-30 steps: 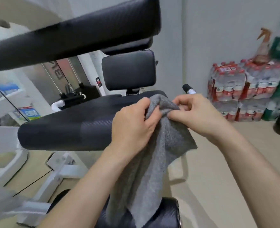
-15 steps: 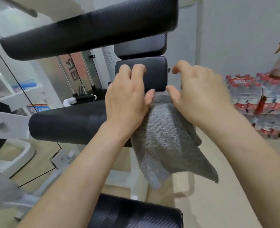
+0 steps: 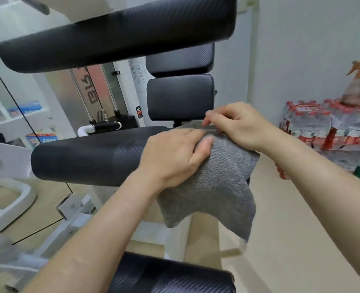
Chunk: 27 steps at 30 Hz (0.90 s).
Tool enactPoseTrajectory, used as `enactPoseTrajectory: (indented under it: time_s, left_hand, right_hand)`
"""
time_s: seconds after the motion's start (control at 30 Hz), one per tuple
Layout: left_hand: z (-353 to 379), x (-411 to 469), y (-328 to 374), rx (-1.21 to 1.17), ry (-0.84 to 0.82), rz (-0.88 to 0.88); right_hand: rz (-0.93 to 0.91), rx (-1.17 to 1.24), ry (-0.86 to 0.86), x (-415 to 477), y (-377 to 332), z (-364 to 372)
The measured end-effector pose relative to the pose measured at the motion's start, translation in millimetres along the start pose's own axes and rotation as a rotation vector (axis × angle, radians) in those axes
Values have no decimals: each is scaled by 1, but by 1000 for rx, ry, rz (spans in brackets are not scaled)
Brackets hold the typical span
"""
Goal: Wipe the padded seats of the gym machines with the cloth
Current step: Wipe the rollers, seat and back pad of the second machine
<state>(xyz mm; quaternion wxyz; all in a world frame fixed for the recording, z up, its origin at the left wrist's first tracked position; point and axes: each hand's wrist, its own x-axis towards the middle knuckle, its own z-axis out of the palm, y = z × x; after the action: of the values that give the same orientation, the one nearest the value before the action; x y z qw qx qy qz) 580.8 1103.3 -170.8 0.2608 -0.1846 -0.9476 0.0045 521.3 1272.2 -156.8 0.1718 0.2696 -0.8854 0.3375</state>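
as cloth (image 3: 213, 182) drapes pad (image 3: 86, 155), both hands press.

Both forearms reach forward — left hand (image 3: 175, 153) pressed flat, right hand (image 3: 238, 125) pinching, fingers curled.

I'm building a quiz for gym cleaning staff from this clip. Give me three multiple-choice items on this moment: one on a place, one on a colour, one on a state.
1. Where does the grey knitted cloth lie?
A. On the floor
B. Draped over the right end of the long black padded roller
C. On the shrink-wrapped packs of water bottles

2. What colour are the bottle caps?
A. Red
B. Blue
C. Yellow

3. What is the left hand doing?
A. Hanging free
B. Gripping a bottle
C. Pressing flat on the cloth

Answers: 1 B, the cloth hangs off the roller's end. 2 A, red tops show on the packs. 3 C, the palm lies on the cloth while the right hand pinches its top edge.
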Motion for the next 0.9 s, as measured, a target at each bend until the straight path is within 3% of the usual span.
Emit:
enactPoseTrajectory:
  time_s: [0.1, 0.17, 0.27, 0.33, 0.5, 0.57, 0.67, 0.77, 0.83, 0.9]
  left_hand:
    - [-3, -2, -18, 3, -34, 23]
    - [-5, -9, -17, 62, 0, 90]
    - [4, -16, 5, 105, 39, 229]
    - [17, -17, 19, 124, 75, 226]
    - [27, -22, 6, 97, 167, 233]
    - [26, -27, -4, 118, 166, 255]
    - [22, -29, -11, 139, 122, 224]
    - [19, -24, 6, 155, 105, 160]
    - [25, -21, 22, 146, 158, 150]
    - [37, -18, 29, 92, 283, 188]
  right_hand:
    - [-195, -608, 226, 2, -13, -18]
    - [-225, -586, 282, -10, -27, -33]
    - [-259, -420, 67, -33, -38, -28]
    - [-250, -347, -39, -45, -32, -7]
    - [-197, 109, -10, -41, 0, 13]
    - [-146, 152, -71, -32, 5, 4]
    - [-157, -129, -101, -17, -1, -7]
    - [-228, -618, 129, -16, -17, -17]
    - [-156, -610, 218, -31, -27, -11]
    - [-118, -537, 148, -52, -37, 6]
